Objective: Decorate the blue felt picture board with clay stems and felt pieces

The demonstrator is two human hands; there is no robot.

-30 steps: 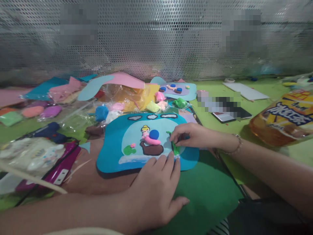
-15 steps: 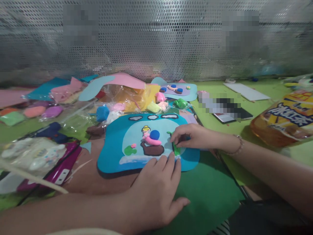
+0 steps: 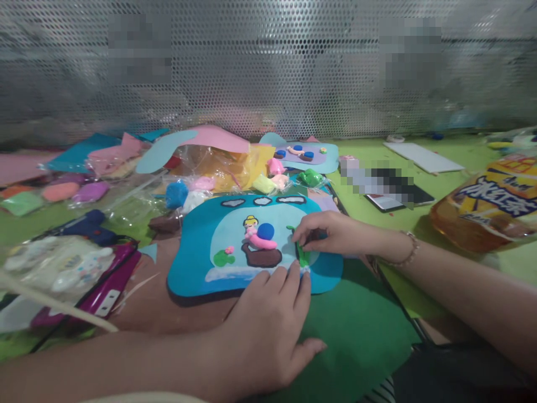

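A blue felt picture board lies in front of me, with a clay figure in pink, yellow and blue on a brown base, and a small green lily pad. My left hand lies flat with fingers spread, pressing the board's lower edge. My right hand pinches a strip of green clay against the board's right side. A bracelet sits on my right wrist.
Under the board lie brown and green felt sheets. Bagged clay lumps and coloured sheets crowd the back left, with a second felt board. A phone and an orange snack bag lie right. A perforated metal screen closes the back.
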